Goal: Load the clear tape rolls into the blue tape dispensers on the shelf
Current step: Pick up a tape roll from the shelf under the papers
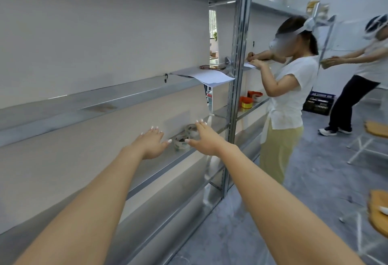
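Note:
Clear tape rolls [182, 140] lie in a small cluster on the lower metal shelf [168, 166], partly hidden behind my hands. My left hand [152, 141] reaches over the shelf just left of the rolls, fingers spread, holding nothing. My right hand [204, 139] hovers above and to the right of the rolls, fingers apart and empty, covering part of the far roll [191, 128]. No blue tape dispenser shows in this view.
A steel upright [236, 88] divides the shelving. The upper shelf carries sheets of paper [206, 77] and a phone [212, 67]. A person in a white top [291, 99] stands at the neighbouring bay beside orange tape rolls [246, 102]. Another person [357, 88], a dark crate [319, 102] and stools [378, 210] are at right.

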A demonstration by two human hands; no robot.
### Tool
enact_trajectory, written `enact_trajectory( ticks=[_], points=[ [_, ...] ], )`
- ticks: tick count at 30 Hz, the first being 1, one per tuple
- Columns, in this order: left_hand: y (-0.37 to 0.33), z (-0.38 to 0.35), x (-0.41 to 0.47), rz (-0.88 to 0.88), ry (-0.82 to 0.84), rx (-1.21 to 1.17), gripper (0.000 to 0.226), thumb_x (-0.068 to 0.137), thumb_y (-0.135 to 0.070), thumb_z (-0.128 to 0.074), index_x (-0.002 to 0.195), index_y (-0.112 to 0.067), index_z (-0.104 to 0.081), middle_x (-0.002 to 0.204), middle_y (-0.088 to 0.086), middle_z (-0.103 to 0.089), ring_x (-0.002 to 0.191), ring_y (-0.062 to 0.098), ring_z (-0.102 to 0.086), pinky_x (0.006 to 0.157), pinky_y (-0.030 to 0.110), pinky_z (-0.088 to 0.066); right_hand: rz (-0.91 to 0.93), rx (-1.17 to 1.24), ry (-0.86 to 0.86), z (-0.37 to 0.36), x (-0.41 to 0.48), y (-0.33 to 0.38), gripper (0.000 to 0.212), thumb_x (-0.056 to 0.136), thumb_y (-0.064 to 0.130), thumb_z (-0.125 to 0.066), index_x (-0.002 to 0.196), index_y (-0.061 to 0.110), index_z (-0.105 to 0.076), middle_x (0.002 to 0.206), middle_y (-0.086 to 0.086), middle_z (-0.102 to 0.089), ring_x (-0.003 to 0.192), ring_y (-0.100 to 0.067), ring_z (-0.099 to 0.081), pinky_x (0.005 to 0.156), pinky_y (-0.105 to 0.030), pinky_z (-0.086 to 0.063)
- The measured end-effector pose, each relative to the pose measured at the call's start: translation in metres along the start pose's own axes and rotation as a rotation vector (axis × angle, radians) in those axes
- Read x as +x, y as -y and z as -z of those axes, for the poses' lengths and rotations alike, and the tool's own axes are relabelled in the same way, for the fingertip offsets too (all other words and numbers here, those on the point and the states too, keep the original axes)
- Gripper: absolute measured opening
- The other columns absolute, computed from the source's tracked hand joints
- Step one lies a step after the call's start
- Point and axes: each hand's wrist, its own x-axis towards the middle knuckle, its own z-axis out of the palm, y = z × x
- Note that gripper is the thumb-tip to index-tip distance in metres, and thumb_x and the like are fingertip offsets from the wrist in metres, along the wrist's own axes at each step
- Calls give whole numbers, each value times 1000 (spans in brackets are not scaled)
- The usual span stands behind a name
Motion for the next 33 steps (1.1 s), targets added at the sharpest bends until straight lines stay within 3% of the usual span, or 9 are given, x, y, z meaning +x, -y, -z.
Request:
enact_trajectory(
  ticks=[16, 26, 29, 33],
  points=[
    [-11, -12, 174, 9, 57, -67, 71, 97, -47, -29, 151, -10, -2, 161, 4, -1, 149, 20, -3, 121, 41, -10, -69, -11, 98, 11, 134, -84, 80, 95, 40, -49, 152, 7, -3, 161, -11, 0, 149, -24, 0, 120, -35, -7],
    [-89, -29, 256, 133, 67, -146, 68, 97, -44, -30, 149, -5, -10, 160, 13, -4, 149, 23, -3, 121, 42, -10, 36, 20, 192, 44, 195, -188, 80, 95, 40, -48, 152, 8, -1, 161, -9, 3, 149, -22, 2, 120, -35, -6],
    [-127, -28, 279, 177, 50, -222, 65, 99, -39, -30, 149, -2, -11, 160, 14, -4, 149, 23, -2, 121, 36, -7, 63, 41, 223, 61, 212, -225, 80, 96, 40, -48, 152, 9, -1, 161, -8, 5, 149, -22, 1, 120, -35, -6],
    [-168, -30, 299, 206, 12, -286, 54, 100, -32, -31, 143, 1, -27, 156, 19, -20, 147, 27, -13, 116, 30, -13, 103, 25, 244, 78, 230, -261, 79, 96, 40, -47, 152, 8, -2, 161, -9, 2, 149, -22, -1, 120, -34, -7]
  ],
)
